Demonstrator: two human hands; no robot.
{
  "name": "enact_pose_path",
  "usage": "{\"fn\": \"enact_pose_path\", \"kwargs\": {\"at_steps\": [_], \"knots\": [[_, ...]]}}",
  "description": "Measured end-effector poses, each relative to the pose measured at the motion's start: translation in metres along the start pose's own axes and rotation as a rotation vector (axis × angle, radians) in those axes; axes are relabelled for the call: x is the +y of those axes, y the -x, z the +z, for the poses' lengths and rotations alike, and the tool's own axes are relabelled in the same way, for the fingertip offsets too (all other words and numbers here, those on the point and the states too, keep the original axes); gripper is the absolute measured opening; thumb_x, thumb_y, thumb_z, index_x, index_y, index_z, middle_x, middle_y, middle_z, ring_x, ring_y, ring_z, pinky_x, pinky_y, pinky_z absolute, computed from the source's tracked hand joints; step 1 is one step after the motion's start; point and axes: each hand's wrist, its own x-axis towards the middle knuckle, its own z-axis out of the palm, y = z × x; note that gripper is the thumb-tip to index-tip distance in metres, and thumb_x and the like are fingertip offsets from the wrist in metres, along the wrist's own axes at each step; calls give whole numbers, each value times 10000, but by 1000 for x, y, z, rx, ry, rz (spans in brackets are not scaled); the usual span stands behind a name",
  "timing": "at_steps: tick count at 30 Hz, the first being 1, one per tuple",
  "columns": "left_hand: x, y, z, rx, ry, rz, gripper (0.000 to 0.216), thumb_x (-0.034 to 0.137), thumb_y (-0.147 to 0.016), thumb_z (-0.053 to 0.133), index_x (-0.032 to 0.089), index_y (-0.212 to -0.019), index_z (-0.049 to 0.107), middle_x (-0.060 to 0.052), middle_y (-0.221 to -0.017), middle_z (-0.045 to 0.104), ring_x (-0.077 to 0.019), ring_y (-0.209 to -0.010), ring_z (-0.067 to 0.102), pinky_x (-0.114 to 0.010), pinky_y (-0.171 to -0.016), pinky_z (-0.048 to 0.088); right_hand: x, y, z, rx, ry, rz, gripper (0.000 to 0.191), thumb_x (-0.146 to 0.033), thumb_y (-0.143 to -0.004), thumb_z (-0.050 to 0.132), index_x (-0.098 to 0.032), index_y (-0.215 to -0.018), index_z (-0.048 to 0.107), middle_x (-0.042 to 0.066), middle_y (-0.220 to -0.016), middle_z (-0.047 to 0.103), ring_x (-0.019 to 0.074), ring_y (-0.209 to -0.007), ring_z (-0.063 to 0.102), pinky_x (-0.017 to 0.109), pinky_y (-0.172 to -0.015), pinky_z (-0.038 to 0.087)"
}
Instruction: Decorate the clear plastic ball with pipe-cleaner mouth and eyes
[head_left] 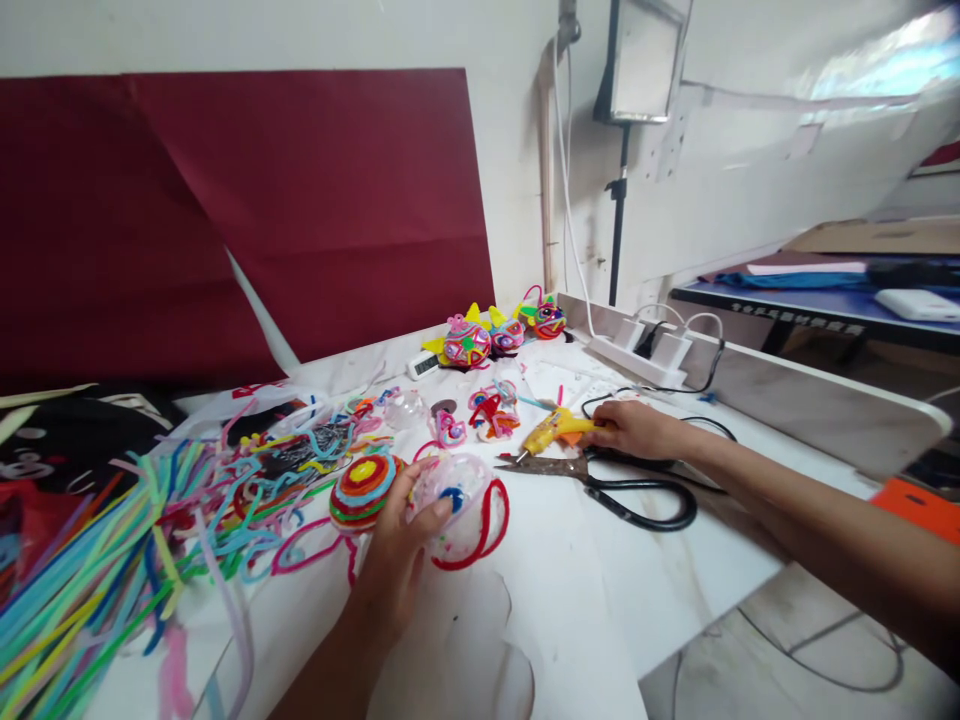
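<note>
Fingers and thumb of my left hand (401,535) are closed on a clear plastic ball half (461,480) with a blue spot inside. A red pipe cleaner (504,520) curls along its right side. Touching or just behind those fingers is a dome (360,492) covered in coloured pipe cleaner rings; whether it joins the clear half I cannot tell. My right hand (634,430) is wrapped around the handle of a yellow glue gun (555,432), its nozzle pointing left. Black-handled scissors (637,495) lie just below the gun, blades toward the clear half.
Many loose pipe cleaners (90,570) spread over the table's left side. Finished pipe cleaner fish (466,342) stand at the back beside a small white timer (422,366). A power strip (637,360) with plugs and cables lies along the right board. A lamp (645,65) stands behind.
</note>
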Motion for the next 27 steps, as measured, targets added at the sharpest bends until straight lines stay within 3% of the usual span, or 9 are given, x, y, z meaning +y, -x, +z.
{"fn": "enact_pose_path", "kwargs": {"at_steps": [5, 13, 20, 24, 27], "knots": [[5, 5, 5, -3, -9, 8, 700, 389, -597, 771, 226, -1242, 556, -74, -1060, 699, -260, -967, 667, -335, -826, 499, -3, 0, 4, 75, -17, 54, 262, -343, -925, 452, -154, -839, 612, 107, -826, 676, 191, -708, 598, 267, -616, 385], [6, 5, 9, 46, 48, 3, 637, 347, -599, 760, 211, -1199, 594, -58, -1003, 704, -244, -885, 692, -296, -686, 528, -13, 17, -27, 219, -219, 42, 265, -425, -918, 442, -186, -879, 549, 50, -722, 630, 165, -609, 537, 261, -551, 363], [4, 0, 4, 14, 58, -10, 622, 345, -597, 771, 206, -1177, 593, -12, -874, 690, -168, -710, 659, -246, -611, 488, -34, 31, -49, 405, -606, -89, 396, -573, -908, 478, -196, -861, 589, 11, -721, 503, 154, -656, 446, 266, -574, 348], [6, 1, 4, 8, 77, 0, 626, 342, -601, 769, 202, -1182, 579, -30, -912, 701, -189, -761, 677, -251, -620, 493, -48, 32, -52, 579, -874, -72, 445, -591, -920, 463, -192, -758, 577, 23, -732, 491, 159, -699, 456, 280, -634, 371], [7, 3, 4, 6, 65, 4, 638, 368, -615, 757, 210, -1206, 576, -47, -965, 709, -213, -829, 684, -273, -668, 508, -60, 32, -54, 544, -1121, -114, 365, -519, -889, 567, -184, -744, 585, 22, -741, 492, 151, -713, 466, 276, -659, 406]]}}
